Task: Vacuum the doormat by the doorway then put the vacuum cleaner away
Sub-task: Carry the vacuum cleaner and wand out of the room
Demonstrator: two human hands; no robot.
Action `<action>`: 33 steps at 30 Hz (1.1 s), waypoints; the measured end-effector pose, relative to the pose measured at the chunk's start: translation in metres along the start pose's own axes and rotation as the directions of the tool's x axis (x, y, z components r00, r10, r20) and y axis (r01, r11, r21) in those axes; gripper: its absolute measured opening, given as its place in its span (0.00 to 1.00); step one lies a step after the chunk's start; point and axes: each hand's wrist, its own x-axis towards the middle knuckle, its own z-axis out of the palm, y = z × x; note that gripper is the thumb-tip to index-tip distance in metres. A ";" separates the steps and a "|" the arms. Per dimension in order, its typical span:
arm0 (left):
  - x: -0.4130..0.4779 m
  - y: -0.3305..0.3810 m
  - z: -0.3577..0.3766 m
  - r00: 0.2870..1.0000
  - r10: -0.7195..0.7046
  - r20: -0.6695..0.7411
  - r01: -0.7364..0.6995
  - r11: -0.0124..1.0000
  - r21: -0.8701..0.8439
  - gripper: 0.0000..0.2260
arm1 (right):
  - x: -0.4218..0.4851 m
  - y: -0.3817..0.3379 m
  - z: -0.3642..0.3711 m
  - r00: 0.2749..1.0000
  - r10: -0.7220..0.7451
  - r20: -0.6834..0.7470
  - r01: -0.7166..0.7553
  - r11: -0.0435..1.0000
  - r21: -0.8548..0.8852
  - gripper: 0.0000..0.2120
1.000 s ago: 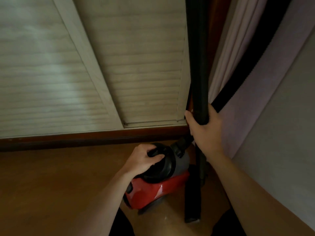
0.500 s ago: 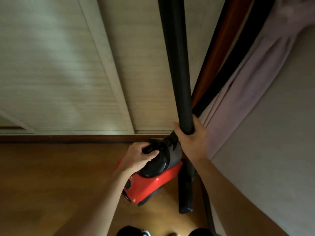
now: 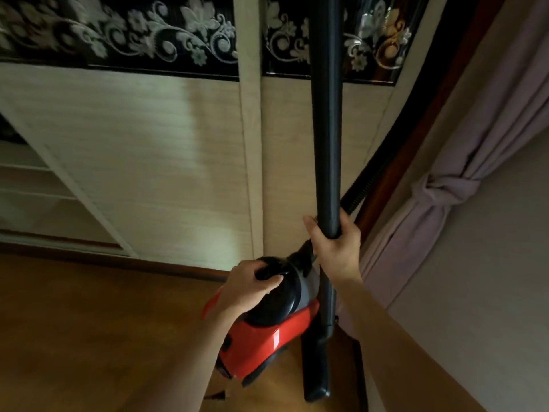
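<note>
Left fingers (image 3: 267,282) wrapped on red vacuum cleaner (image 3: 261,337) handle, right fingers (image 3: 347,230) clamping black wand (image 3: 325,114), no legible writing

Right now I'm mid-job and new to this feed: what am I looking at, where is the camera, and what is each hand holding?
There is no robot: a person's bare hands, filmed by one wide-angle camera on their head, looking down. The left hand grips the black top handle of a red canister vacuum on the wooden floor. The right hand is wrapped around the upright black wand. A ribbed hose runs behind it. Beyond are pale sliding doors, with a tied curtain at right.
</note>
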 end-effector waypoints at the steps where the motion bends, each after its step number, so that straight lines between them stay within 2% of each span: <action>1: -0.004 0.000 -0.005 1.000 -0.017 -0.018 0.017 1.000 -0.010 0.12 | 0.000 -0.005 0.004 1.000 -0.013 0.015 0.013 1.000 -0.001 0.10; 5: -0.021 0.000 -0.028 0.992 -0.045 -0.120 0.045 0.999 -0.003 0.12 | 0.003 -0.022 0.023 0.991 -0.065 0.115 0.055 0.994 0.090 0.12; 9: -0.043 -0.001 -0.048 0.968 -0.115 -0.224 0.114 0.993 -0.021 0.11 | 0.002 -0.030 0.051 0.965 -0.082 0.248 0.034 0.981 0.191 0.16; 14: -0.078 -0.007 -0.066 0.884 -0.269 -0.381 0.267 0.962 -0.061 0.08 | -0.004 -0.031 0.088 0.930 -0.112 0.350 0.037 0.976 0.214 0.13; 16: -0.096 -0.012 -0.073 0.846 -0.300 -0.441 0.287 0.953 -0.098 0.06 | -0.010 -0.031 0.102 0.906 -0.124 0.404 0.041 0.977 0.208 0.12; 22: -0.153 -0.027 -0.092 0.706 -0.394 -0.589 0.392 0.910 -0.139 0.08 | -0.033 -0.035 0.149 0.788 -0.218 0.576 0.071 0.961 0.266 0.12; 27: -0.203 -0.046 -0.102 0.545 -0.493 -0.679 0.482 0.846 -0.228 0.09 | -0.068 -0.058 0.192 0.668 -0.299 0.681 0.048 0.931 0.361 0.08; 33: -0.251 -0.074 -0.124 0.353 -0.551 -0.756 0.468 0.804 -0.367 0.08 | -0.113 -0.076 0.251 0.538 -0.359 0.763 -0.042 0.892 0.449 0.12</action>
